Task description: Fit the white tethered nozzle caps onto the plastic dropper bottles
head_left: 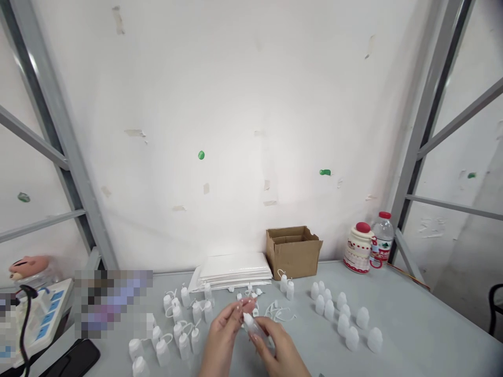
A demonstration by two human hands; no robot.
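My right hand is closed around a small white translucent squeeze bottle, tilted with its nozzle pointing up and left. My left hand has its fingers pinched together right by the nozzle; what they hold, if anything, is hidden. Just beyond my hands lie loose white caps with thin straps. On the left stand several capped bottles with looped straps. Two more strapped bottles stand near the cardboard box. To the right, several frosted white bottle bodies stand in a loose group.
A cardboard box and a stack of white sheets sit against the wall. A decorated jug and a water bottle stand at the back right. A black phone and a power strip lie at left.
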